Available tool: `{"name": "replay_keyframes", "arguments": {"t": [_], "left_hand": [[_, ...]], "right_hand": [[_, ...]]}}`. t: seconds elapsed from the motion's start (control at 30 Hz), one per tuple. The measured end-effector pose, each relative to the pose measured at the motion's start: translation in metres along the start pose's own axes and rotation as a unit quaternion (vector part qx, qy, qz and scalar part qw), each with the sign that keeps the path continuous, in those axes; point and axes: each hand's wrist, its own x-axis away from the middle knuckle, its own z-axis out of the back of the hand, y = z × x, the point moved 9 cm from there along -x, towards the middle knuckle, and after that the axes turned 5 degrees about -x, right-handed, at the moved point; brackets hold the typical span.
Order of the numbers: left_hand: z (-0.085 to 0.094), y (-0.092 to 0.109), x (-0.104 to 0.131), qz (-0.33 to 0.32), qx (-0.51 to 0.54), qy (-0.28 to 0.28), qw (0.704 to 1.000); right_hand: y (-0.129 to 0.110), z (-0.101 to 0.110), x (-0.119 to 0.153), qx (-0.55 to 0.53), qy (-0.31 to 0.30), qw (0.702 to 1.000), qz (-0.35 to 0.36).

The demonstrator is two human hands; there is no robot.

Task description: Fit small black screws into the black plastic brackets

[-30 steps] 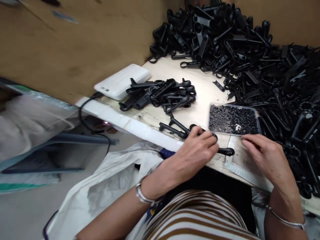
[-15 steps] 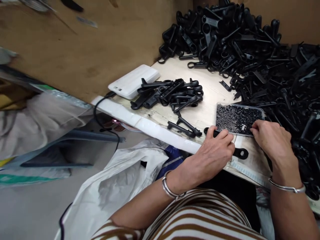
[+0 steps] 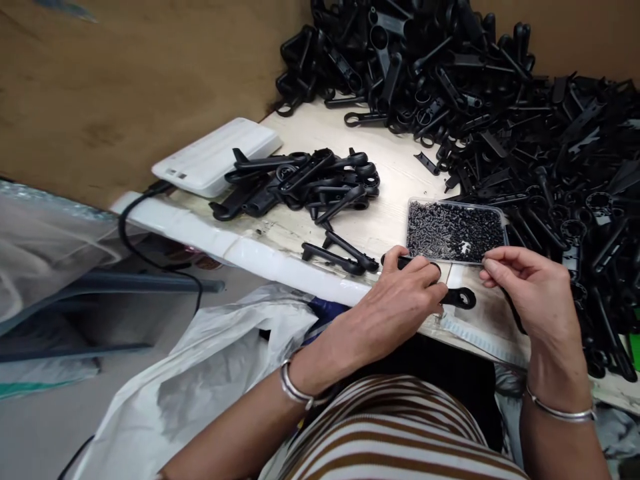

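Note:
My left hand (image 3: 407,283) curls over a black plastic part with a ring end (image 3: 463,298), holding it against the table's front edge. Beyond my fingers stands a shallow clear box (image 3: 409,230) full of tiny dark and grey pieces that look like screws. At the box's near right corner, my right hand (image 3: 533,280) has thumb and forefinger pinched together. Whatever lies between those fingertips is too small to name. Two slim black parts (image 3: 345,253) lie to the left of my left hand.
A heap of black plastic parts (image 3: 425,73) fills the back and right. A smaller pile (image 3: 305,180) lies beside a white power bank-like box (image 3: 215,157) with a black cable (image 3: 123,230). White padding (image 3: 260,250) lines the table edge; a white bag (image 3: 210,373) hangs below.
My right hand has drawn back from inside the box's near corner to just outside its rim, fingers still pinched. My left hand stays on the black part. The view has shifted rightward.

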Motion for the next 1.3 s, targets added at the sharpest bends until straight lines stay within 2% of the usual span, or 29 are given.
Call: {"name": "replay_keyframes", "arguments": {"t": [0.1, 0.23, 0.37, 0.47, 0.57, 0.67, 0.87, 1.0, 1.17, 1.3], "left_hand": [[0.013, -0.013, -0.011, 0.016, -0.005, 0.018, 1.0], [0.021, -0.027, -0.037, 0.032, -0.095, 0.013, 0.995], [0.01, -0.022, -0.062, -0.023, -0.144, -0.016, 0.989], [0.0, -0.024, -0.069, -0.036, -0.152, -0.04, 0.987], [-0.002, -0.025, -0.068, -0.043, -0.153, -0.041, 0.987], [0.004, -0.03, -0.063, -0.026, -0.128, -0.024, 0.991], [0.014, -0.046, -0.055, 0.07, 0.041, 0.007, 0.997], [0.017, -0.053, -0.051, 0.125, 0.068, 0.023, 0.99], [0.027, -0.043, -0.045, 0.093, 0.08, 0.064, 0.99], [0.034, -0.035, -0.036, 0.086, 0.136, 0.101, 0.982]], "right_hand": [[0.008, 0.001, 0.008, -0.062, 0.024, 0.998, -0.023], [0.015, 0.003, 0.015, -0.085, 0.031, 0.995, -0.034], [0.023, 0.009, 0.019, -0.068, 0.038, 0.996, -0.032], [0.029, 0.011, 0.02, -0.07, 0.032, 0.996, -0.032], [0.029, 0.012, 0.022, -0.079, 0.039, 0.995, -0.036], [0.025, 0.011, 0.023, -0.101, 0.05, 0.993, -0.033], [0.022, -0.004, 0.023, -0.159, 0.018, 0.987, -0.028], [0.021, -0.014, 0.021, -0.191, -0.003, 0.981, -0.038], [0.014, -0.029, 0.016, -0.198, -0.024, 0.979, -0.049], [0.01, -0.038, 0.016, -0.215, -0.036, 0.975, -0.035]]}}
